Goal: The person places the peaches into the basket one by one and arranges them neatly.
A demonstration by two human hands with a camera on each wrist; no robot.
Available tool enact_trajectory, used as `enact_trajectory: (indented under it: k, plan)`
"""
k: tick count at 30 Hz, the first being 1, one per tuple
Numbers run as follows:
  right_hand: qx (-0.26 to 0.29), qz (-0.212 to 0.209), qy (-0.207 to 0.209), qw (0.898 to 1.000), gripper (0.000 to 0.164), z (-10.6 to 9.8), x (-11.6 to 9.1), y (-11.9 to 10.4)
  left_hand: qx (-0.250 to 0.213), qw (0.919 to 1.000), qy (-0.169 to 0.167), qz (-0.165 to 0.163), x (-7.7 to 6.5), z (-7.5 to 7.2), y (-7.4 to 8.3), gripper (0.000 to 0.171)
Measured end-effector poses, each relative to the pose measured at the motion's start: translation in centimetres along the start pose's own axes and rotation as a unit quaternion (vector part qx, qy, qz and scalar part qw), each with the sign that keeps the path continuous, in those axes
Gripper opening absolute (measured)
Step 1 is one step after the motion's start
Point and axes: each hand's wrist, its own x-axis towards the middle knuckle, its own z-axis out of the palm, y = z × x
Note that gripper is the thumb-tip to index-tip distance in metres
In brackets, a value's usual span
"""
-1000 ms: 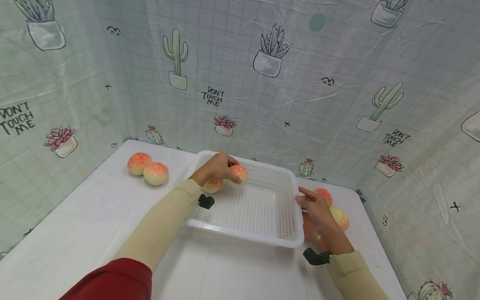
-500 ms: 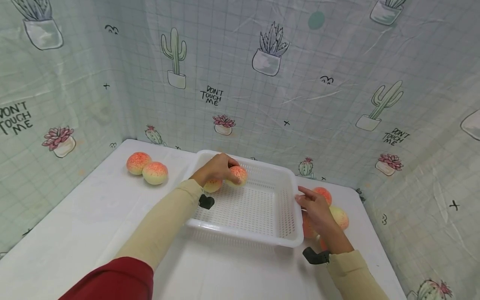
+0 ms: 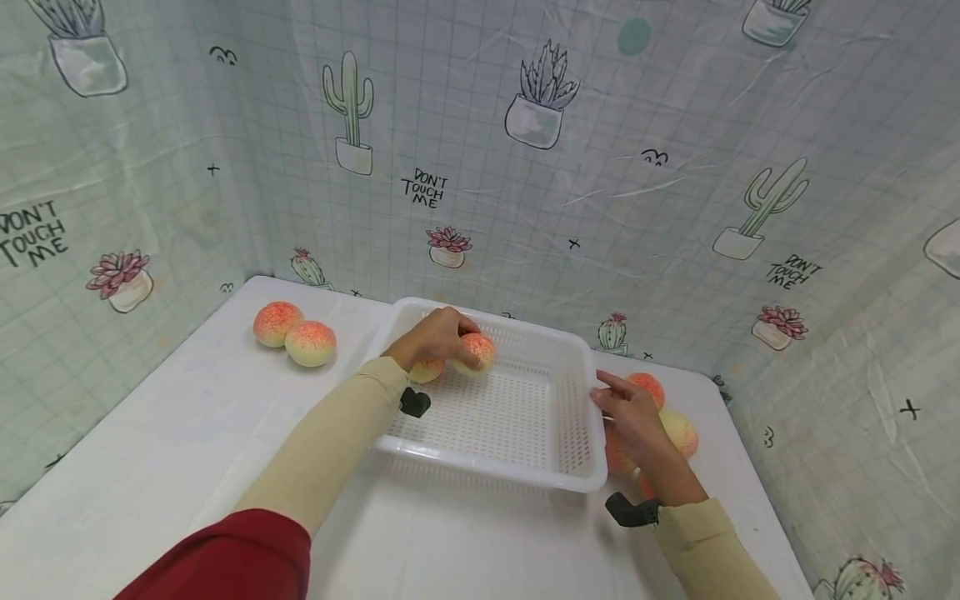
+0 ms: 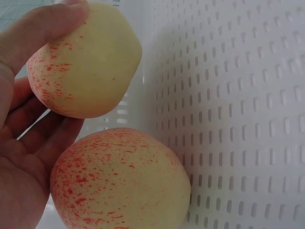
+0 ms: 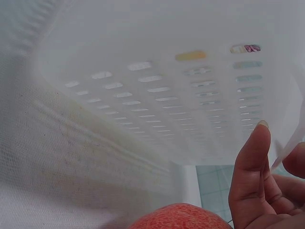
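My left hand [image 3: 441,336] reaches into a white perforated plastic basket [image 3: 491,472] and grips a red-speckled, pale yellow peach [image 3: 478,353]. In the left wrist view, the thumb lies over this peach [image 4: 95,71] and fingers curl behind it. A second peach [image 4: 124,183] sits just below it, inside the basket near the left wall. My right hand [image 3: 632,417] pinches the basket's right rim between thumb and fingers. From the right wrist, the slotted outer side of the basket [image 5: 157,28] shows above, with fingers [image 5: 252,167] against it.
Two peaches [image 3: 311,343] lie together on the white table [image 3: 187,425] at the left. Several more peaches [image 3: 680,433] cluster beside the right hand, partly hidden by it and the basket. A cactus-print curtain [image 3: 480,167] rises behind the table and along both sides.
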Motion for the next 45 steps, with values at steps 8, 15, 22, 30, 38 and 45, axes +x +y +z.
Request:
enact_trajectory:
  k: [8, 15, 22, 30, 38, 45]
  plan:
    - [0.007, -0.002, -0.006, 1.0, 0.055, -0.1, 0.09, -0.04, 0.007, 1.0, -0.002, 0.005, 0.21, 0.18, -0.06, 0.059]
    - [0.009, -0.003, -0.004, 1.0, 0.055, -0.08, 0.15, 0.08, 0.015, 0.9999, -0.006, 0.001, 0.3, 0.3, -0.14, 0.059]
    - [0.011, -0.002, -0.003, 1.0, 0.056, 0.05, 0.11, 0.26, 0.028, 0.9995, -0.012, -0.007, 0.18, 0.43, -0.22, 0.057]
    - [0.012, 0.002, -0.003, 1.0, 0.059, 0.06, -0.07, 0.37, 0.035, 0.9988, -0.033, -0.009, 0.21, 0.49, -0.3, 0.052]
    - [0.016, -0.004, -0.006, 1.0, 0.058, 0.01, 0.09, 0.36, 0.049, 0.9976, -0.047, -0.016, 0.11, 0.27, -0.03, 0.051]
    - [0.018, -0.006, -0.006, 1.0, 0.057, 0.01, 0.13, 0.29, 0.056, 0.997, -0.051, -0.009, -0.04, 0.24, 0.2, 0.048]
